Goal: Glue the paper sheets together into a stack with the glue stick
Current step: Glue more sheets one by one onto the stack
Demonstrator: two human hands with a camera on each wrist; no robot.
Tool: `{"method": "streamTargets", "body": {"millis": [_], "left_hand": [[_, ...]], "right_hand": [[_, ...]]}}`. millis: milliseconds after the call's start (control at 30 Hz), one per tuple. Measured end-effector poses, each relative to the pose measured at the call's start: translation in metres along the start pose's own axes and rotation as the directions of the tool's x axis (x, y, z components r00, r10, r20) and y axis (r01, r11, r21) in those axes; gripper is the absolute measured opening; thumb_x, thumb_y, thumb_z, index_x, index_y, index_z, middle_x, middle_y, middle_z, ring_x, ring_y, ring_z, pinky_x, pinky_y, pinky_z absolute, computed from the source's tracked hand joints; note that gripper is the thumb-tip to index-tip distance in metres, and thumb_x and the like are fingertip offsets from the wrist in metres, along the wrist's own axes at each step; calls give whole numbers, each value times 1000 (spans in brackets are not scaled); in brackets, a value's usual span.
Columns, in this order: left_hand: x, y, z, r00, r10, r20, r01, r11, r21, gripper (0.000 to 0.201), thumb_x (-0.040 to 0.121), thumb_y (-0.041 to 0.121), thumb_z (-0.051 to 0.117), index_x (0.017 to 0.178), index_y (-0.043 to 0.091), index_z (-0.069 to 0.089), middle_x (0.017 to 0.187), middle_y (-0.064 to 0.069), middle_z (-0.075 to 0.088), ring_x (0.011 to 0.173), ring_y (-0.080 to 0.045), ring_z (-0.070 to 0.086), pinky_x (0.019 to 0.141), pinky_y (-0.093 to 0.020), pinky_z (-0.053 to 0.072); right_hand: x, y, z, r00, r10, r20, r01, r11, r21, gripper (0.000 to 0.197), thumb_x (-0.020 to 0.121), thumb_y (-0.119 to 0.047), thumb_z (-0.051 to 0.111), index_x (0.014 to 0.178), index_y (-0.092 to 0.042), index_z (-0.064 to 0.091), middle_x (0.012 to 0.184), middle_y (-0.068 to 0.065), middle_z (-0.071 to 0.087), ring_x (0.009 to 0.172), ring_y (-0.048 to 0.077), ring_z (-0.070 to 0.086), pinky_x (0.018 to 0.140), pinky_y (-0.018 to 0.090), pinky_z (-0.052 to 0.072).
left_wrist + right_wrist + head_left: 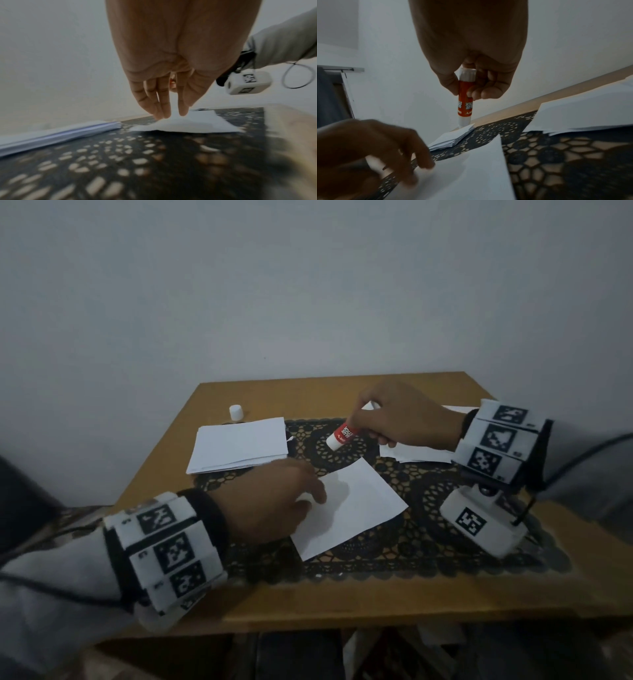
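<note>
While glue-gripped: one sheet [349,508], two stacks [239,445].

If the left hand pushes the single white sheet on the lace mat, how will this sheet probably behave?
The single sheet looks thin and floppy: near the left hand its edge already lifts off the lace mat. It would probably buckle or slide, being light. The right hand holds the glue stick above it.

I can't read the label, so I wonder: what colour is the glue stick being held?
Red-orange body with white ends and white lettering; the glue stick shows best in the right wrist view.
</note>
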State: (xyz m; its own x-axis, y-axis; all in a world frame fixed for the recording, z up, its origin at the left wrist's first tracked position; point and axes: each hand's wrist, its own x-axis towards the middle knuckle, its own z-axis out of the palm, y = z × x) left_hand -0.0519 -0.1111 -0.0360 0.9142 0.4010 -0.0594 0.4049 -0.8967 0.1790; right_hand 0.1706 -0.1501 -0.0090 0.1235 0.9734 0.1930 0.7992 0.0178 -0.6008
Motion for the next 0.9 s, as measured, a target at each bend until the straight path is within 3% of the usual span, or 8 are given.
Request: {"method": "streamTargets", "body": {"millis": [100, 167, 267, 333, 433, 633, 800, 900], "left_hand": [[-21, 21, 12, 986, 105, 130, -109, 994, 23, 42, 98, 29, 43, 140, 25, 45, 146, -2, 40, 135, -16, 34, 112, -35, 31], [-33, 33, 23, 964, 72, 255, -100, 990, 99, 57, 99, 44, 32, 151, 24, 18, 159, -7, 11, 146, -22, 8, 118, -40, 20], [-38, 37, 31, 942, 22, 336, -88, 979, 184, 69, 98, 54, 22, 152, 20, -5, 159, -9, -13, 147, -23, -13, 120, -41, 7], [-35, 36, 28, 938, 23, 346, -92, 979, 184, 70, 98, 55, 20, 152, 21, -6, 159, -10, -14, 147, -23, -13, 120, -41, 8], [-32, 35, 24, 930, 26, 367, -96, 980, 175, 69, 98, 56, 21, 153, 22, -4, 159, -9, -12, 147, -22, -10, 120, -42, 12], [-30, 40, 23, 933, 10, 361, -79, 981, 178, 69, 97, 57, 22, 152, 22, 0, 160, -10, -8, 147, -23, -7, 120, -42, 15], [-32, 42, 23, 947, 13, 321, -67, 985, 157, 69, 97, 56, 25, 153, 22, 2, 160, -9, -7, 148, -22, -6, 120, -39, 13], [-33, 44, 23, 950, 10, 311, -56, 988, 141, 69, 97, 57, 26, 153, 23, 4, 160, -8, -3, 148, -22, -3, 120, -39, 13]], "right_hand": [[1, -13, 12, 999, -21, 36, 19, 999, 42, 16, 87, -26, 65, 78, -13, 69, 57, 4, 60, 40, 9, 53, 46, 27, 46], [-1, -24, 24, 990, -79, 112, 79, 997, 13, 17, 88, -27, 64, 84, -12, 71, 63, -2, 60, 42, 4, 52, 48, 23, 44], [-3, -38, 46, 956, -200, 212, 222, 972, -83, 18, 90, -28, 62, 92, -16, 74, 86, -3, 68, 69, 3, 57, 62, 22, 44], [-2, -42, 57, 938, -229, 259, 258, 963, -82, 18, 92, -27, 60, 93, -16, 74, 92, -5, 68, 78, 5, 56, 66, 19, 43], [1, -43, 65, 926, -250, 283, 289, 951, -105, 15, 90, -27, 63, 93, -16, 72, 91, -10, 64, 78, 2, 52, 61, 9, 35], [4, -39, 65, 937, -234, 258, 276, 951, -141, 12, 85, -27, 70, 83, -15, 68, 89, -4, 64, 79, 10, 55, 58, 20, 34], [1, -27, 52, 954, -188, 235, 233, 955, -181, 13, 84, -23, 71, 82, -11, 69, 85, -3, 66, 78, 17, 58, 56, 21, 37], [0, -13, 42, 968, -154, 200, 197, 956, -219, 13, 82, -24, 72, 79, -13, 67, 82, -5, 63, 77, 15, 55, 58, 23, 36]]}}
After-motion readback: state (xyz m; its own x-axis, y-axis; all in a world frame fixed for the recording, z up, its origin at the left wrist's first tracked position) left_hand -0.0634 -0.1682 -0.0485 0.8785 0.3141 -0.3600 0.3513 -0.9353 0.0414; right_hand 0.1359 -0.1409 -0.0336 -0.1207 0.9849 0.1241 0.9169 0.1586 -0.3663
